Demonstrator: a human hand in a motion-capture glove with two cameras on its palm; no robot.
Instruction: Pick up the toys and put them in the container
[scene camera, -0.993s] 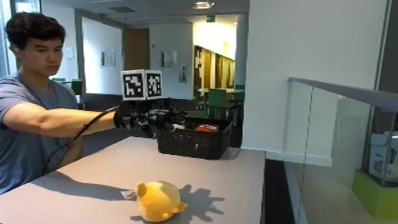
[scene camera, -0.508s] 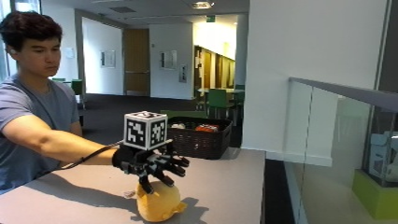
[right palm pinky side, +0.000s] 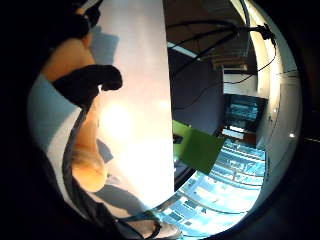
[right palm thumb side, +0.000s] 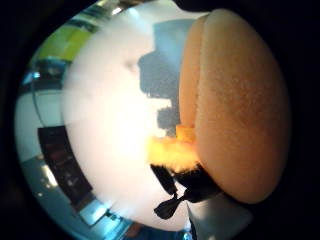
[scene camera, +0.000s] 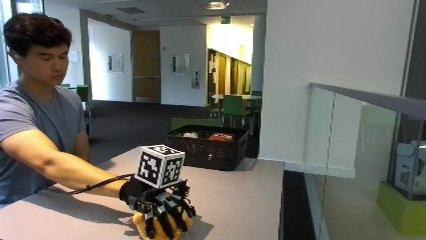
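Now that the grip (scene camera: 162, 214) has come down from the black basket (scene camera: 208, 147) onto the yellow plush toy (scene camera: 160, 226) at the worktop's (scene camera: 233, 200) near edge, its fingers curl round it; lifting and carrying to the basket remain.

One second ago the gloved right hand (scene camera: 162, 212) is up at the black basket (scene camera: 206, 147), at the far end of the surface (scene camera: 226, 200). Half a second ago it is already low, just above the yellow plush toy (scene camera: 156, 227), with the fingers spread. Now the hand lies on top of the toy, the fingers (scene camera: 174, 216) curl down over it, and the toy is mostly covered.
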